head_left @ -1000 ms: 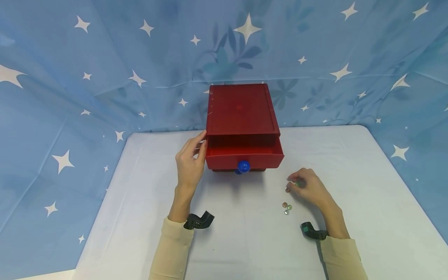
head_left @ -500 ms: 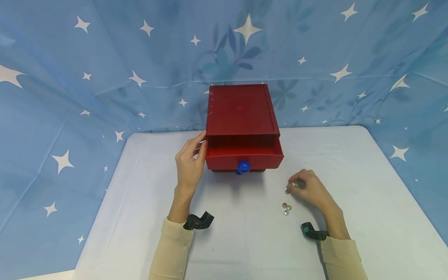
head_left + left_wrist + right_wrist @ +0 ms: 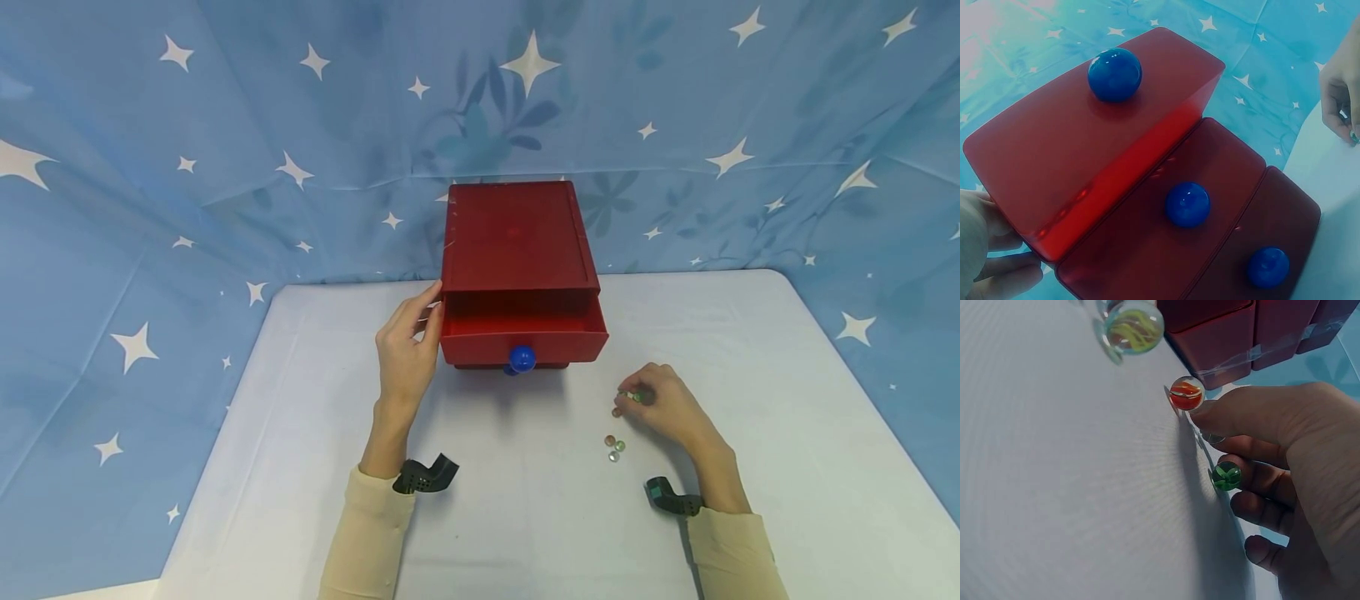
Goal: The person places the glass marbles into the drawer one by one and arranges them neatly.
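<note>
- The green marble (image 3: 1227,475) is a small glass ball, clear with a dark green swirl inside; it sits at the fingertips of the right hand (image 3: 663,404), on the white table (image 3: 750,367) to the right of the red drawer box (image 3: 517,242).
- The right hand is curled low over the table, thumb and fingers bent round the green marble and pinching it (the wrist view shows the glass pressed against a fingertip).
- An orange-streaked marble (image 3: 1186,393) lies just beside the thumb tip, and a yellow-green marble (image 3: 1133,326) a little further off.
- The left hand (image 3: 405,350) rests against the left side of the box, fingers nearly straight, holding nothing.
- The top drawer (image 3: 522,333) stands pulled out, its blue knob (image 3: 522,358) facing the person.
</note>
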Action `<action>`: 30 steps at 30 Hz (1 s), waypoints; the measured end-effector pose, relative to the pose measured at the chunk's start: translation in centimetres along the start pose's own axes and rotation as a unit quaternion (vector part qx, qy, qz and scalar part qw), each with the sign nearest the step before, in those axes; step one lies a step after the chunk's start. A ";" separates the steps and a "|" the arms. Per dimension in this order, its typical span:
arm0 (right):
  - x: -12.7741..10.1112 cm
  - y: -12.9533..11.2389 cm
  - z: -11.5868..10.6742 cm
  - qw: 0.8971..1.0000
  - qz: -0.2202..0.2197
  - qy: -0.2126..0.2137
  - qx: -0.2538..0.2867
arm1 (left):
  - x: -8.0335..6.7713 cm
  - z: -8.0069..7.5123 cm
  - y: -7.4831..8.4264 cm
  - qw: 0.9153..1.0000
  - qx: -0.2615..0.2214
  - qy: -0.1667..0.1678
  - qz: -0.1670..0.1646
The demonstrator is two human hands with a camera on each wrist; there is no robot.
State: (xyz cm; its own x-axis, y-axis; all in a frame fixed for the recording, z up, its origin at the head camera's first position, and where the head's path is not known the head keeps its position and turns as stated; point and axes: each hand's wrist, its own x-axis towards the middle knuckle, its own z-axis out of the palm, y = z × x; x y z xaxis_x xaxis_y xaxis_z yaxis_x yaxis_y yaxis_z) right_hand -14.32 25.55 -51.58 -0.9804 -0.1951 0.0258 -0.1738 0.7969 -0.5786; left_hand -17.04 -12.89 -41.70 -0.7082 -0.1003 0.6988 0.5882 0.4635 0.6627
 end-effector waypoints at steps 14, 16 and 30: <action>0.0 -0.6 -0.3 1.000 -0.012 0.016 0.000 | 0.0 0.0 0.0 1.000 0.002 0.000 0.002; 0.1 -0.7 -0.3 1.000 -0.013 0.020 -0.003 | 0.0 0.0 0.0 1.000 0.003 0.001 0.002; 0.0 -1.5 -0.7 0.996 -0.058 0.069 -0.023 | 0.0 0.0 -0.2 1.000 -0.003 0.004 0.005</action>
State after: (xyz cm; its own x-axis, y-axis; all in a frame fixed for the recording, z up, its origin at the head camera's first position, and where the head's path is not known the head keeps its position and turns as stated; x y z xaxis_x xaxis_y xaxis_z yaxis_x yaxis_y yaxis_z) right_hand -14.12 24.79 -50.14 -0.9565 -0.2084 0.2043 -0.2869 0.7996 -0.5276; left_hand -17.18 -12.95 -41.82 -0.6987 -0.1032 0.7079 0.5977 0.4595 0.6570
